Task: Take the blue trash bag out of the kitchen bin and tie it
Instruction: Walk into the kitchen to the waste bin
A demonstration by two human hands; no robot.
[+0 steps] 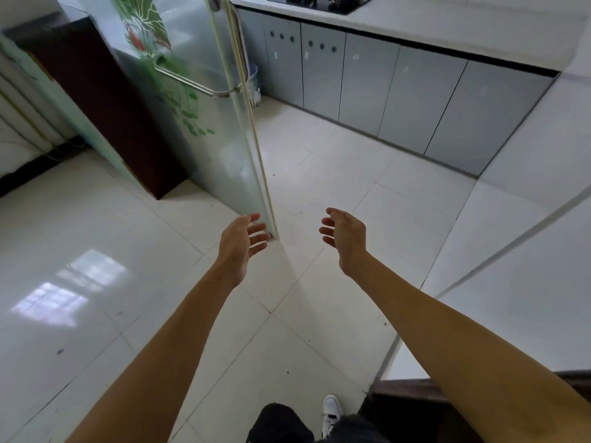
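Tiled kitchen floor [335, 174]; upright bin [254, 86] behind glass door [224, 148]; both hands' fingers [259, 230] spread, empty.

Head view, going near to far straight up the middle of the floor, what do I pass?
Shoe → left hand and right hand, both open and empty → glass door → bin with blue bag by the cabinets → stove.
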